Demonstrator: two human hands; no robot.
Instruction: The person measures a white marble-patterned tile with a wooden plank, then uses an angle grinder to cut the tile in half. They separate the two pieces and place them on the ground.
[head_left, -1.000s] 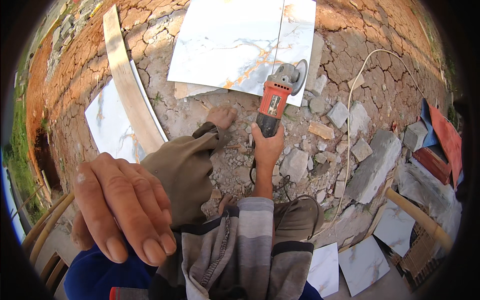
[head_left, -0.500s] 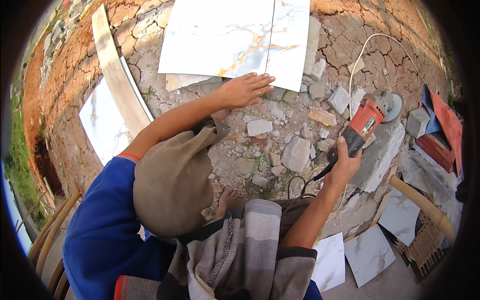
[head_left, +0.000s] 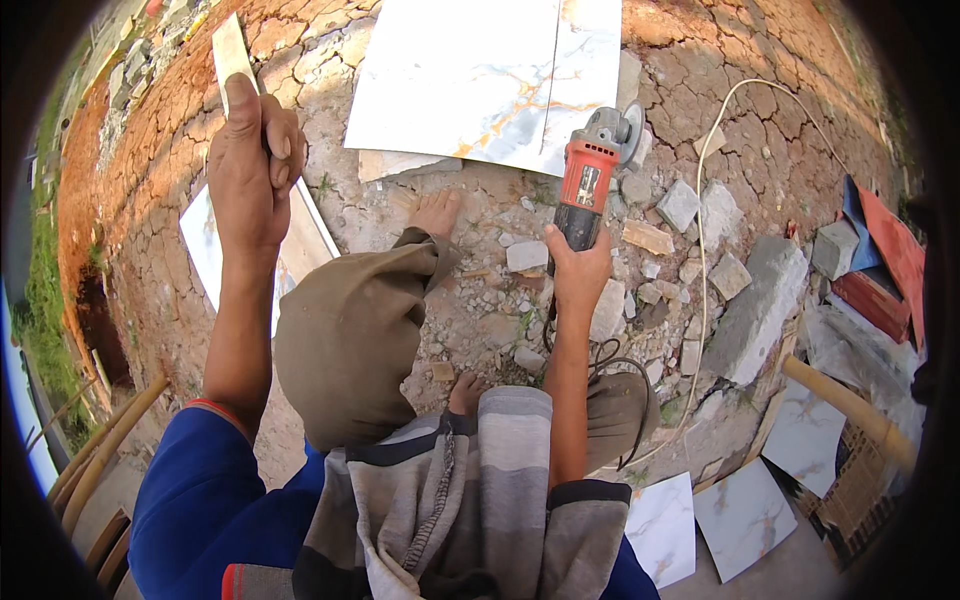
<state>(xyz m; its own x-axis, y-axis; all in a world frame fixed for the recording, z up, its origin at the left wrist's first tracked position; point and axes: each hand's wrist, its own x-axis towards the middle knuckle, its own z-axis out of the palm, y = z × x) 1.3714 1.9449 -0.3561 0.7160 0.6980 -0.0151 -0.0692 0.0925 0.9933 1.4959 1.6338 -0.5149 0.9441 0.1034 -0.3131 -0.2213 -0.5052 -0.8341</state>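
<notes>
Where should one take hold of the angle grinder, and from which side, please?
Probably best by the black rear part of the angle grinder, coming from the wearer's side. That narrow end points back toward the wearer, while the disc is at the far end. The right hand grips it there.

A red angle grinder point(head_left: 588, 182) is near marbled white tile point(head_left: 465, 80).

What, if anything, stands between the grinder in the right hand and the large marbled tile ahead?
Nothing visible does. The right hand grips the grinder, whose head overlaps the large marbled tile near its right edge in this view; whether they touch, I cannot tell.
</notes>
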